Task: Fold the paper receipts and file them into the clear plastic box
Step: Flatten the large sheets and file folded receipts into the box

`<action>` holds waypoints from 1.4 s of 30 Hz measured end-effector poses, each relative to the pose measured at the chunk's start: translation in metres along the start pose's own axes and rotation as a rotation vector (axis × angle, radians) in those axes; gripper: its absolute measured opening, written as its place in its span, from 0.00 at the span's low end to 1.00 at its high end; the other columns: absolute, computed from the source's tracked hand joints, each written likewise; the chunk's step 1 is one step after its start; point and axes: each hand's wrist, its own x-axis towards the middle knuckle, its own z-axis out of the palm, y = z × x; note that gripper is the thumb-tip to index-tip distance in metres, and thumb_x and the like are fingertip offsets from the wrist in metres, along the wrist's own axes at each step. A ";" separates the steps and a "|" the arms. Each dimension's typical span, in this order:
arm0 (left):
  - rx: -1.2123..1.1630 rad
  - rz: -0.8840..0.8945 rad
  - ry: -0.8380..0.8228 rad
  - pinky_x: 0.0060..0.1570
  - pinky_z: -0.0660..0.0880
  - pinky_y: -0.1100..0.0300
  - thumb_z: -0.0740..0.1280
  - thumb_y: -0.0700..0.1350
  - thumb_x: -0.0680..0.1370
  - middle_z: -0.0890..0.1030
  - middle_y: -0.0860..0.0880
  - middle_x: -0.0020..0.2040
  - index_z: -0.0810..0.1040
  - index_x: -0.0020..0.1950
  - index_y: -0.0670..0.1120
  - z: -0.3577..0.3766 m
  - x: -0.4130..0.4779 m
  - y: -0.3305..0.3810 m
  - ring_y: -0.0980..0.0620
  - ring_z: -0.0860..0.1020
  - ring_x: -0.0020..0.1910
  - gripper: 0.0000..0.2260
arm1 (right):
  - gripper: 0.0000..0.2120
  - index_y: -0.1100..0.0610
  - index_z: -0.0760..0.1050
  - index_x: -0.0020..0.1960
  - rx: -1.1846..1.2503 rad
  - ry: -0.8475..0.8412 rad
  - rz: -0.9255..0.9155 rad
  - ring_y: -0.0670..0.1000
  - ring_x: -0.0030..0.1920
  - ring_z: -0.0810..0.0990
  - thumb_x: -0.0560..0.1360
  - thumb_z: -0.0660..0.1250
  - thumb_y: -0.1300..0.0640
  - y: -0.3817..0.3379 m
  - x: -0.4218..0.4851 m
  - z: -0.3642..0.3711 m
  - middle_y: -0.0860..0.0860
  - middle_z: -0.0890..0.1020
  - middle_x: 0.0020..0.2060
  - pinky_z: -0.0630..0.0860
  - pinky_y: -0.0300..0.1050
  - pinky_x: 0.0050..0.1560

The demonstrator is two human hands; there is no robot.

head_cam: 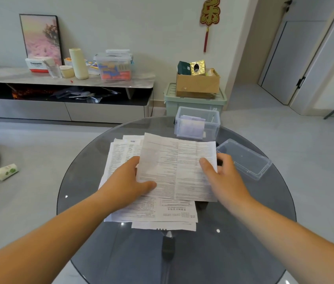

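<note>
Brightness: bright, even, soft.
Glare: small white dots on the glass counter (244, 222).
Shadows: faint, soft beneath the receipts (178, 167).
Distortion: door frames (317, 58) right of the counter lean.
Focus: receipt print soft; things beyond the counter slightly blurred.

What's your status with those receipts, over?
Left hand, right hand grip the top receipt, unfolded, over the pile. Clear box beyond, open, folded papers inside; lid beside it. Nothing blocking.

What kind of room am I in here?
Probably a home living room: a low media cabinet along the wall with a framed picture propped on it, a red festive hanging on the wall, and a round glass table.
</note>
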 end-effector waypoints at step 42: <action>-0.418 -0.217 -0.006 0.47 0.83 0.49 0.72 0.41 0.77 0.85 0.46 0.53 0.75 0.64 0.44 0.003 0.005 0.024 0.47 0.86 0.43 0.16 | 0.25 0.37 0.67 0.72 -0.791 -0.175 0.032 0.53 0.75 0.53 0.76 0.63 0.35 0.011 -0.019 -0.018 0.46 0.60 0.74 0.54 0.53 0.72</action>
